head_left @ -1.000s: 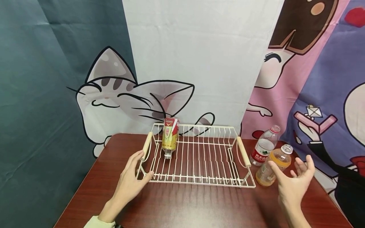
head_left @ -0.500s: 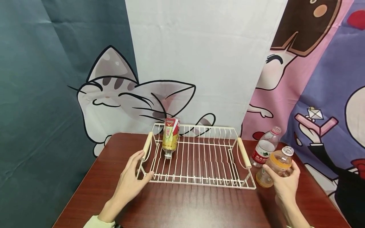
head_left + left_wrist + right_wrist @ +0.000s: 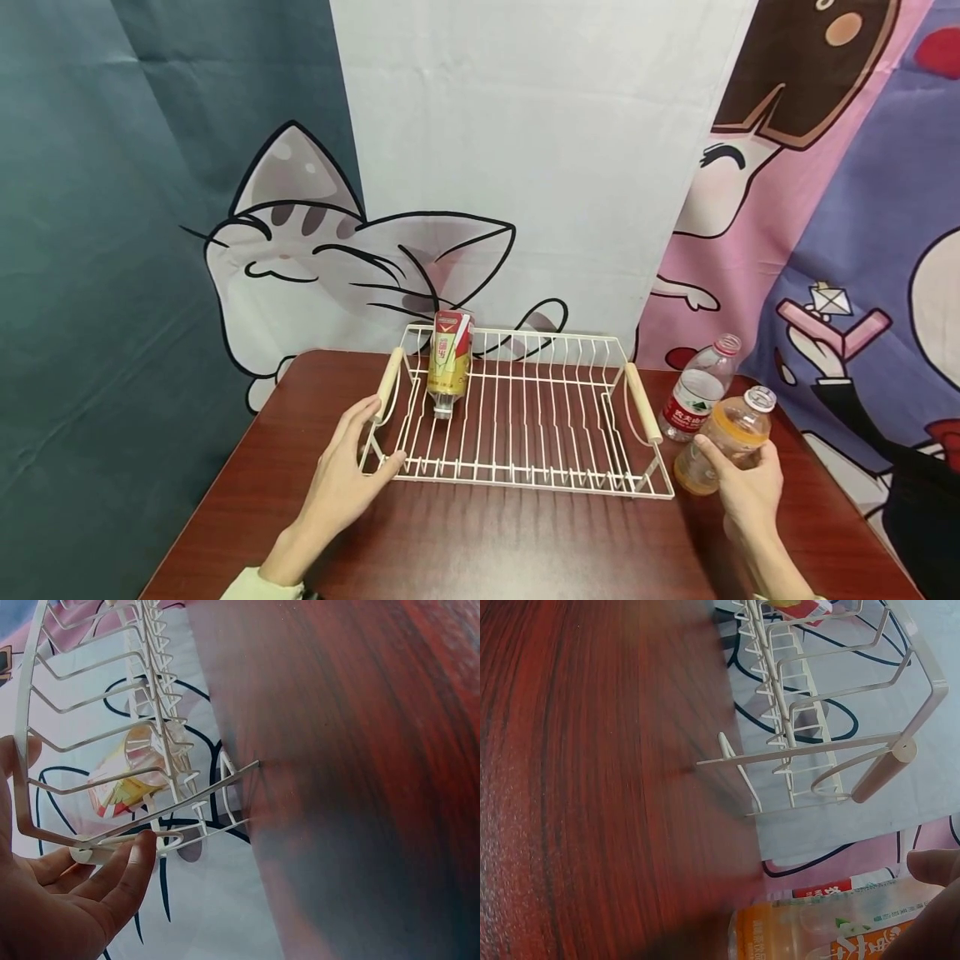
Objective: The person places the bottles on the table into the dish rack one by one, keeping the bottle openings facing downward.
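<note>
A white wire dish rack [image 3: 525,486] stands on the table with pale wooden handles at both ends. My left hand [image 3: 337,479] holds its left end, fingers at the left handle [image 3: 387,379] and thumb at the front wire, as the left wrist view confirms. Near that end, a bottle with a red and yellow label [image 3: 450,354] leans neck-down in the rack. Beyond the rack's right end, my right hand [image 3: 752,493] grips a clear plastic bottle with an orange band [image 3: 738,429], uncapped and standing on the table. In the right wrist view its orange label [image 3: 855,945] faces the camera.
Close behind the orange-banded bottle stands an uncapped water bottle [image 3: 697,387] with a red and white label. The dark red wooden table [image 3: 510,550] meets a printed cloth backdrop [image 3: 540,167] at the rear. The rack's right handle [image 3: 643,404] is near both bottles.
My right hand was spread open beside the orange-banded bottle; it moved left and closed around it. My left hand has stayed at the rack's left end.
</note>
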Motion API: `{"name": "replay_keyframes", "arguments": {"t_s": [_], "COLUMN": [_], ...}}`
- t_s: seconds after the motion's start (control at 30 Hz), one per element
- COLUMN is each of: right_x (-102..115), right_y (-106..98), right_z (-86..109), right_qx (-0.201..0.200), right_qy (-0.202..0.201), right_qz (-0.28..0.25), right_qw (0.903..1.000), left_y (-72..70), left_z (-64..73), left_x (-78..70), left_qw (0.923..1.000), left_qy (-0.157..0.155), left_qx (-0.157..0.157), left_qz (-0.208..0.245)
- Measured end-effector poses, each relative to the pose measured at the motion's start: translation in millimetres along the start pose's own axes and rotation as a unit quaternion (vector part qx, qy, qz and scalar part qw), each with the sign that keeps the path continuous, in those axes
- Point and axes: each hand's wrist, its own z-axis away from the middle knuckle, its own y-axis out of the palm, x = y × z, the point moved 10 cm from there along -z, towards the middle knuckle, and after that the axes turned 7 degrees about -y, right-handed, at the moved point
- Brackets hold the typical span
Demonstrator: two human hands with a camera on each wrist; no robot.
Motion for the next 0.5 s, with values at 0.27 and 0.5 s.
{"name": "replay_keyframes", "arguments": {"t_s": [0.27, 0.5], "right_x": [4, 20], "right_y": [-1, -4], "right_z": [5.2, 13.2], "right_qx": [-0.005, -0.019], "right_qy": [-0.007, -0.024], "right_qz": [-0.030, -0.086], "right_qw": [0.9995, 0.9959], "left_y": [-0.5, 0.0], "left_z": [-1.2, -0.5], "left_x": [-0.5, -0.8], "left_qw": [1.0000, 0.9999], "left_qy": [-0.007, -0.010], "left_qx": [0.003, 0.008], "left_qz": [-0.001, 0.002]}}
